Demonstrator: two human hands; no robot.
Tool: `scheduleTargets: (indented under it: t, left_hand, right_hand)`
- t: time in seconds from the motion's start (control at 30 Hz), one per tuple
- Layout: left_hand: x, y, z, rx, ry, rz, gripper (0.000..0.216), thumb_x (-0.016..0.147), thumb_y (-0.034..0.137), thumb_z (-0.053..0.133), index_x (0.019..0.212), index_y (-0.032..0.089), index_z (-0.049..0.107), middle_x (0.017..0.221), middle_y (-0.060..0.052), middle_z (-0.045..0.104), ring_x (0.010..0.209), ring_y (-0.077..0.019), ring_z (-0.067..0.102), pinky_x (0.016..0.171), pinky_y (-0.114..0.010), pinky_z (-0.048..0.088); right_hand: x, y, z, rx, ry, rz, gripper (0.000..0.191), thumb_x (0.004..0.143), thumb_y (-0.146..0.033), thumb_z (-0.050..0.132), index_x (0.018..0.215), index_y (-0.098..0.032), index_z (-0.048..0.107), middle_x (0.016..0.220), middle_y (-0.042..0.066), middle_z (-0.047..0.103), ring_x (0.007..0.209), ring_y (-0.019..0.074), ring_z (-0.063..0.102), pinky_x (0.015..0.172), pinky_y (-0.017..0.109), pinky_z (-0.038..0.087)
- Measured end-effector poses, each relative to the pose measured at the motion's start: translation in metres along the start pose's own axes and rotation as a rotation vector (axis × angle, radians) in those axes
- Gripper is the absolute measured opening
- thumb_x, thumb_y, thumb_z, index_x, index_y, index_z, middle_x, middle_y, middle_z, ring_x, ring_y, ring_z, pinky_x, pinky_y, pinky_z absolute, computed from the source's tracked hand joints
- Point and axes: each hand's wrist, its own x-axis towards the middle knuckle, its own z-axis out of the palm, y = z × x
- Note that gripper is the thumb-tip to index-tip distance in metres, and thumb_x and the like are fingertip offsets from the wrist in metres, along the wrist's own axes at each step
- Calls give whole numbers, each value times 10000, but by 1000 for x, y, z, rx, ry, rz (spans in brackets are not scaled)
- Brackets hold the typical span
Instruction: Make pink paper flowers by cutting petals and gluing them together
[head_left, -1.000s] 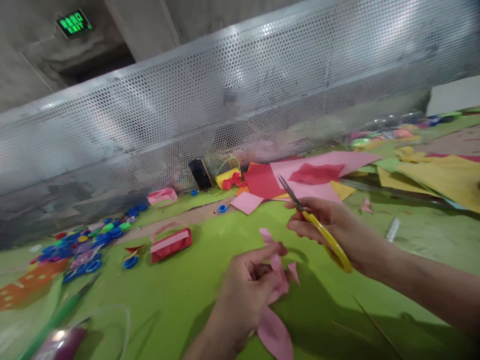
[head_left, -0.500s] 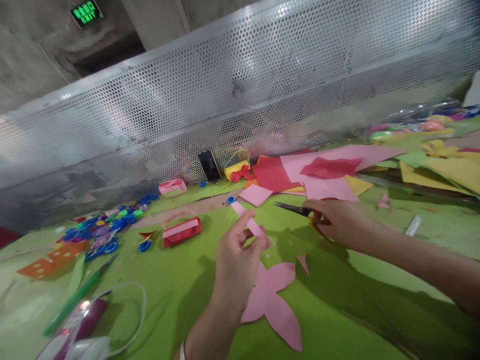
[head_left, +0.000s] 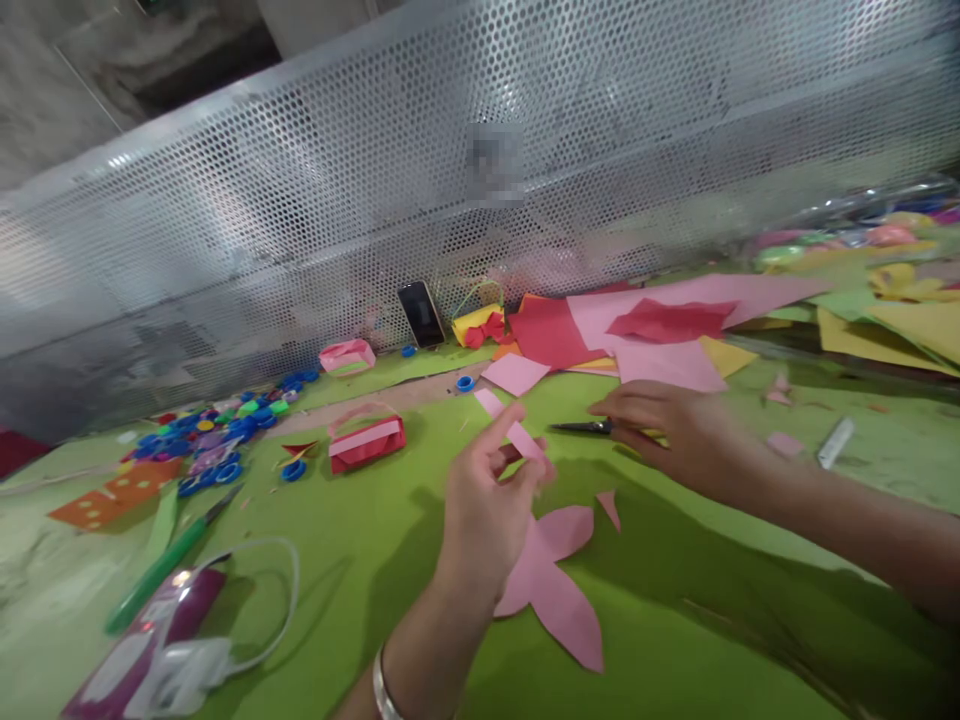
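My left hand (head_left: 484, 500) is raised over the green table cover and pinches a narrow pink paper strip (head_left: 511, 428) between thumb and fingers. Under it lies a pink petal-shaped paper cutout (head_left: 555, 590) and a small pink scrap (head_left: 611, 507). My right hand (head_left: 667, 430) rests low on the table over the yellow-handled scissors (head_left: 589, 427), whose dark blades point left. Whether its fingers still grip the handles is hidden.
A red and pink paper box (head_left: 365, 442) sits left of centre. Blue bottle caps (head_left: 225, 440), a green pen (head_left: 161, 565) and a purple pouch with cable (head_left: 150, 650) lie left. Coloured paper sheets (head_left: 660, 335), a phone (head_left: 420, 313) and a perforated metal wall (head_left: 480, 180) are behind.
My right hand lowered the scissors from upright down to the table. My left hand lifted a pink strip off the cutout, which now lies flat.
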Motion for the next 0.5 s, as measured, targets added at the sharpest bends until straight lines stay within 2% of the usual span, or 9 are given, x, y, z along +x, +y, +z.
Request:
scheduleTargets:
  t: [0.1, 0.2, 0.27, 0.37, 0.5]
  left_hand:
    - [0, -5, 1, -91, -90, -69, 561, 764, 37, 668, 1290, 204, 567, 896, -43, 751, 931, -159, 672, 860, -283, 513]
    - [-1, -10, 5, -252, -183, -175, 505, 740, 33, 686, 1221, 168, 615, 758, -17, 727, 736, -122, 666, 788, -272, 518]
    - [-3, -14, 9, -355, -236, -210, 473, 706, 9, 690, 1152, 163, 656, 779, -20, 728, 713, -109, 656, 765, -256, 509]
    - [-6, -18, 11, -442, -292, -201, 467, 652, -4, 698, 1081, 179, 695, 872, -35, 737, 783, -121, 663, 774, -247, 494]
    - [-6, -20, 9, -482, -391, -161, 514, 572, -28, 664, 1044, 167, 715, 1049, -82, 716, 811, -141, 668, 780, -258, 488]
  right_hand:
    - [-1, -25, -8, 73, 85, -170, 271, 919, -176, 460, 1090, -176, 670, 912, 94, 682, 824, 208, 643, 674, 318, 532]
    - [-3, -42, -15, 121, 124, -283, 261, 949, -188, 437, 959, -191, 698, 833, 73, 660, 746, 189, 607, 604, 293, 507]
    - [-3, -48, -17, 151, 138, -315, 267, 958, -191, 444, 884, -193, 700, 842, 64, 672, 755, 176, 601, 626, 282, 508]
    - [-4, -50, -19, 232, 167, -346, 254, 967, -214, 450, 885, -196, 690, 932, 68, 687, 839, 172, 615, 715, 279, 523]
    - [-5, -50, -18, 432, 111, -277, 138, 902, -195, 566, 932, -247, 690, 981, 36, 703, 910, 181, 630, 782, 291, 523]
